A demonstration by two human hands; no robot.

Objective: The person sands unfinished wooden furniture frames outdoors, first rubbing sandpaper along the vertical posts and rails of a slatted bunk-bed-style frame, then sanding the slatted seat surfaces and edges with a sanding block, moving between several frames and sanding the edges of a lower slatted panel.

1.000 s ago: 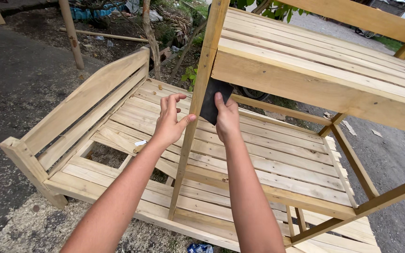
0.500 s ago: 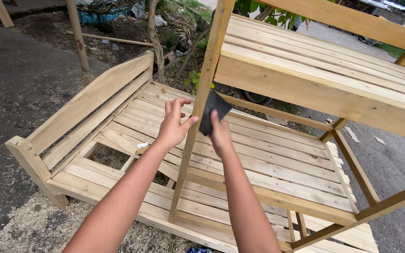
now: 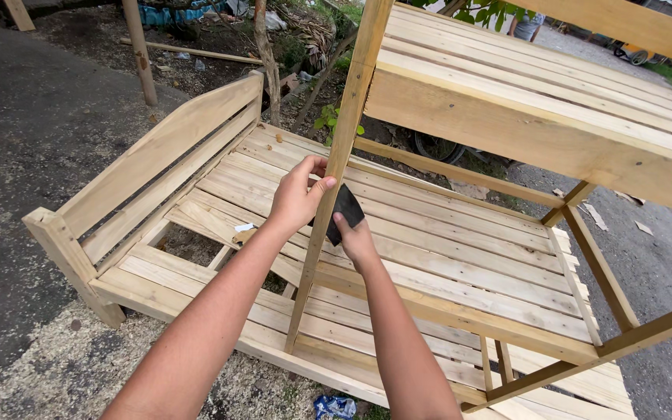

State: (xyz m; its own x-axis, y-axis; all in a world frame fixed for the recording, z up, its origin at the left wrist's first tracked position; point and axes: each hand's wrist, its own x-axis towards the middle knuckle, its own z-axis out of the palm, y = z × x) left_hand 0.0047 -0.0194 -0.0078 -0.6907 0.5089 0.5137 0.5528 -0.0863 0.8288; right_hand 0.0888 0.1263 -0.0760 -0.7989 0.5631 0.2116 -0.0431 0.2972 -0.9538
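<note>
The person stands over an unfinished wooden bunk-bed frame [image 3: 445, 257] set outdoors on gravel and dark ground. Both hands meet at the slanted upright post [image 3: 334, 179] that rises from the front rail of the lower slatted deck to the upper deck.

A second ago the dark sheet of sandpaper [image 3: 344, 211] sat higher on the post, close under the edge of the upper deck [image 3: 538, 101], with the left hand spread open beside it. Half a second ago it had slid lower. Now it lies lower again, roughly midway up the visible post, on the face turned toward the lower deck's slats. The right hand [image 3: 355, 241] presses it there from below, thumb and fingers closed on the sheet's lower edge. The left hand [image 3: 297, 198] has closed too: its fingers curl around the post from the near side, thumb on the front edge, just beside the sandpaper.

The steady downward shift of the sheet, together with the left hand changing from open to gripping, reads as a sanding stroke running down the post while the other hand braces it. Judged from this, the upper stretch has been rubbed and the lower stretch toward the front rail [image 3: 460, 315] is not yet reached.

At the far left end of the lower deck stands the curved headboard [image 3: 157, 155].
</note>
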